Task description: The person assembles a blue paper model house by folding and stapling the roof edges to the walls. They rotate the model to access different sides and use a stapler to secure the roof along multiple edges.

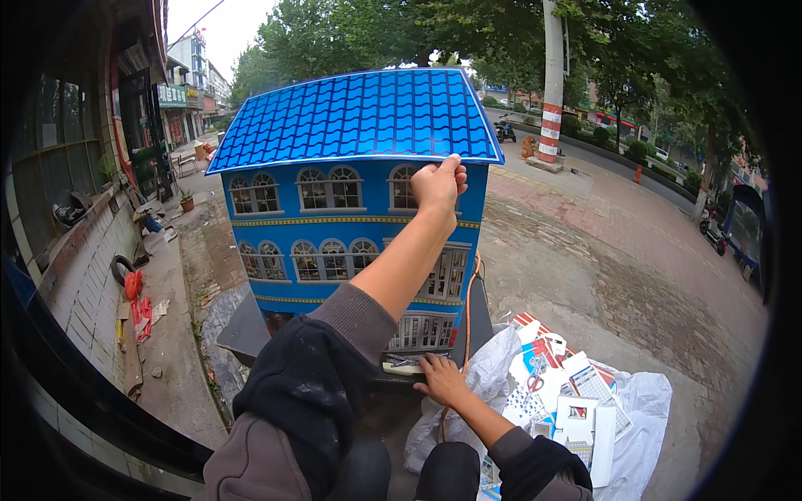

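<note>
A model house (334,221) with blue walls and printed arched windows stands in front of me. Its sloping blue tiled roof (359,117) has a pale border. My left hand (439,185) reaches up with fingers closed at the roof's lower front edge, near the right corner; the fingertips are partly hidden. Low down, my right hand (444,382) lies with its fingers stretched out on the dark stand (242,326) at the foot of the house. Its fingertips are beside a pale, narrow object (403,368) with dark pieces on it, whose kind I cannot make out.
An orange cord (469,321) runs down the house's right side. White plastic sheeting (647,405) on the ground holds printed cutouts and red-handled scissors (535,383). A tiled wall (71,280) stands at left, with red items (142,317) below. Farther off rises a striped pole (550,125).
</note>
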The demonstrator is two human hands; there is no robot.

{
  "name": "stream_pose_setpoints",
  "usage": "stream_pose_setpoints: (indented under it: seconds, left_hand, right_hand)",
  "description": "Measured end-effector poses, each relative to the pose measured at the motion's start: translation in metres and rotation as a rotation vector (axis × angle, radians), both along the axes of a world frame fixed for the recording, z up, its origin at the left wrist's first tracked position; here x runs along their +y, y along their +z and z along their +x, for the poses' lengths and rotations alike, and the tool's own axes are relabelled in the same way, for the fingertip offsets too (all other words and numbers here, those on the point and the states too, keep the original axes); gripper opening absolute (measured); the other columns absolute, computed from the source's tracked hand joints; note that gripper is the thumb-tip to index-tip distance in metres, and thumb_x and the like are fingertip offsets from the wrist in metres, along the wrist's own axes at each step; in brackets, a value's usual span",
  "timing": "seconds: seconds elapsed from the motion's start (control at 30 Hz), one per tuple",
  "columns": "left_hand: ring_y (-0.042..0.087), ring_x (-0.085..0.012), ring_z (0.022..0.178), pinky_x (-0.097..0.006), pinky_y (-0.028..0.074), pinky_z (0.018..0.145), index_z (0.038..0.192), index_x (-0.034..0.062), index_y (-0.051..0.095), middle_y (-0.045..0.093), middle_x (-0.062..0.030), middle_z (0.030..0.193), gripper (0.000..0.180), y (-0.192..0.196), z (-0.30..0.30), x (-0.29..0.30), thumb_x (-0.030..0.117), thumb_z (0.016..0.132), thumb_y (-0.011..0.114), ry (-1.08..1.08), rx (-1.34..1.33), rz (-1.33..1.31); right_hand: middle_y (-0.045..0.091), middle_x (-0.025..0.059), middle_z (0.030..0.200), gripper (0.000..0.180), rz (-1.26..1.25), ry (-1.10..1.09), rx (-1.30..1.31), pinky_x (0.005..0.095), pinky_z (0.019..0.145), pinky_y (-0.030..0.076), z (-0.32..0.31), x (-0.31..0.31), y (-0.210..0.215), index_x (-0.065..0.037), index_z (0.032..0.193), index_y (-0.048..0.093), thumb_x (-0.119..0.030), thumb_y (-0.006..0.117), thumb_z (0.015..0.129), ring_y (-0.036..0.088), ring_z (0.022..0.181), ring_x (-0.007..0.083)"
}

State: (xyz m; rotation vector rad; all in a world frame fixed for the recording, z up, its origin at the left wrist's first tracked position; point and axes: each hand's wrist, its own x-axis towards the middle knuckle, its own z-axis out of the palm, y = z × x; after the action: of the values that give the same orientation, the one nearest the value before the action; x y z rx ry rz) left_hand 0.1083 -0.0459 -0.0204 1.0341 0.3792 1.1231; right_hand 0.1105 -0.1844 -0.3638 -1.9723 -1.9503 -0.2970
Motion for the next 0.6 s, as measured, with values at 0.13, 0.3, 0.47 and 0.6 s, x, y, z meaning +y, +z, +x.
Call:
stream_pose_setpoints:
  seconds: [0.13, 0.3, 0.47, 0.6]
  left_hand:
    - [0.058, -0.0074, 0.061, -0.023, 0.052, 0.057, 0.078, 0.0058, 0.061, 0.063, -0.0008, 0.074, 0.016, -0.001, 0.006, -0.002, 0.018, 0.088, 0.065, 0.015, -0.049, -0.020]
    - [0.058, -0.0085, 0.059, -0.024, 0.051, 0.053, 0.077, 0.0034, 0.061, 0.062, -0.0018, 0.072, 0.020, 0.000, 0.012, -0.003, 0.019, 0.089, 0.063, 0.046, -0.043, -0.020]
    - [0.058, -0.0090, 0.060, -0.024, 0.051, 0.053, 0.078, 0.0025, 0.061, 0.062, -0.0023, 0.074, 0.020, 0.001, 0.009, -0.002, 0.019, 0.089, 0.064, 0.047, 0.006, -0.005]
    - [0.057, -0.0079, 0.058, -0.024, 0.049, 0.051, 0.078, 0.0047, 0.063, 0.062, -0.0012, 0.072, 0.019, -0.003, 0.010, 0.003, 0.021, 0.087, 0.067, 0.048, 0.009, 0.010]
  right_hand:
    - [0.050, 0.0132, 0.128, 0.079, -0.070, -0.039, -0.046, 0.0397, 0.089, 0.043, 0.017, 0.003, -0.020, -0.004, 0.134, 0.044, -0.034, 0.078, 0.069, 0.052, 0.110, 0.0301]
    - [0.052, 0.0139, 0.119, 0.089, -0.125, -0.031, -0.112, 0.0397, 0.084, 0.044, 0.024, 0.015, -0.012, -0.004, 0.133, 0.044, -0.034, 0.084, 0.059, 0.053, 0.103, 0.0294]
    - [0.059, 0.0180, 0.107, 0.065, -0.253, -0.135, -0.056, 0.0413, 0.088, 0.043, 0.004, 0.010, 0.009, 0.000, 0.117, 0.057, -0.032, 0.077, 0.064, 0.051, 0.106, 0.0327]
    - [0.062, 0.0293, 0.101, 0.050, -0.145, -0.329, 0.651, 0.0431, 0.090, 0.045, 0.002, -0.034, 0.074, 0.008, 0.105, 0.061, -0.026, 0.067, 0.069, 0.058, 0.099, 0.0419]
